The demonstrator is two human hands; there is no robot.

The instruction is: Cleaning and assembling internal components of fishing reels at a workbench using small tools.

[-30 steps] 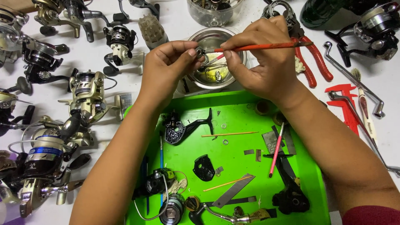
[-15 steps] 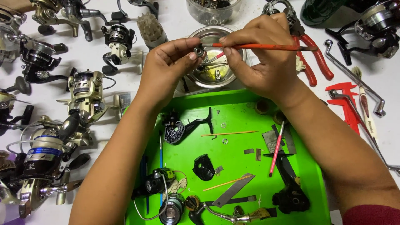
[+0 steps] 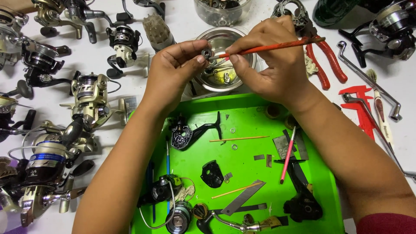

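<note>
Head view shows the left hand [image 3: 173,73] pinching a small dark ring-shaped part [image 3: 206,53] between thumb and fingertips, upper middle of the frame, just above a steel bowl [image 3: 242,41]. The right hand [image 3: 273,65] has its fingers closed on a thin red-handled brush [image 3: 277,45], the tip touching the part.

To do this well, I would judge that the pinch should stay firm on the rim of the part, the brush working in short light strokes, both hands kept over the bowl so that anything dropped or dripping lands inside it.

Room is tight. Red-handled pliers [image 3: 325,65] lie just right of the right hand, and a clear jar [image 3: 221,11] sits at the top edge. Fishing reels [image 3: 89,97] crowd the left side of the frame. Below the wrists, a green tray [image 3: 320,190] holds loose small parts, sticks and a black reel body [image 3: 182,134]; the forearms cross over its left and right edges.
</note>
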